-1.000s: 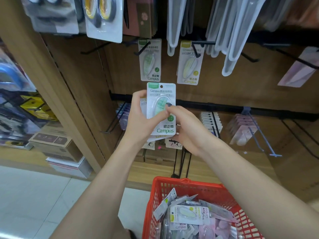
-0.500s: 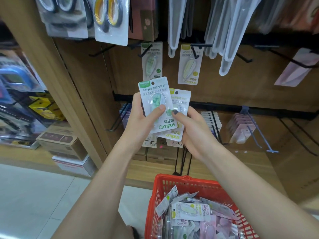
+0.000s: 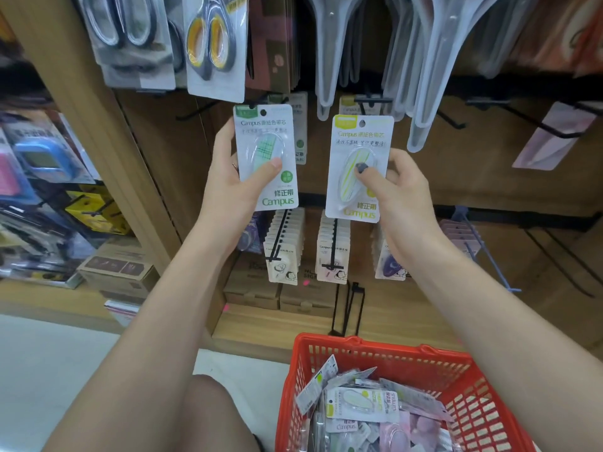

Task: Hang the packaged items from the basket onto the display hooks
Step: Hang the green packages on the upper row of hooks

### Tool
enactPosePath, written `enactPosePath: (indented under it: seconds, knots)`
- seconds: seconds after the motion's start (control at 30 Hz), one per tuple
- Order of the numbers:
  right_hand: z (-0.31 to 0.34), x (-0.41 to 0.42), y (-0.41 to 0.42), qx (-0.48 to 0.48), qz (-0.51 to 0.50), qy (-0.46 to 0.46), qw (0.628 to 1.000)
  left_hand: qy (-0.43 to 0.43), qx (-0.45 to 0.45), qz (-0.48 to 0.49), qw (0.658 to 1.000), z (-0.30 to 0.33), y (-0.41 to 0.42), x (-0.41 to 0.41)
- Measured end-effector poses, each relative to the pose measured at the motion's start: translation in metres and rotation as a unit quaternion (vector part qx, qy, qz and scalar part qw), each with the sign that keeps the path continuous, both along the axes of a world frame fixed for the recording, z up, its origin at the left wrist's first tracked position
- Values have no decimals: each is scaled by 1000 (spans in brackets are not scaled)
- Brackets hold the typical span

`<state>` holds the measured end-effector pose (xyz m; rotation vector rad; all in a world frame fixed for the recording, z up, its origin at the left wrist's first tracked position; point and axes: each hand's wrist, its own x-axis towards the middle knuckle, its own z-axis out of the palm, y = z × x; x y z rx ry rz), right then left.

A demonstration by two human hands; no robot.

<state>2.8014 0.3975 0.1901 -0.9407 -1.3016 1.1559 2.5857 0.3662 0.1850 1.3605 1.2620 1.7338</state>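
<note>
Gripping one pack each, the left hand (image 3: 228, 187) is holding the green-checked pack (image 3: 266, 158) and the right hand (image 3: 396, 194) is clamping the yellow-striped pack (image 3: 357, 168), both raised just in front of the matching packs on the far display hooks (image 3: 370, 101). The red basket (image 3: 378, 353), near right, is lying well below with more packs. A punch hole could be missing its hook tip, since each pack is being aimed single-handed. Half a second ago both packs were overlapping lower down; now they are separated and lifted.
</note>
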Motion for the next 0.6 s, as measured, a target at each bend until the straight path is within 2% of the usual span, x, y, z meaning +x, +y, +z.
enactPosePath:
  seconds: [0.37,0.6]
  knots:
    - [9,-10,-7,3,-58,-31,998,-15,-40,8,999,2,8,-4]
    - [7,-16,-11,24,-83,-53,995,51,-74,2,996,5,25,-5]
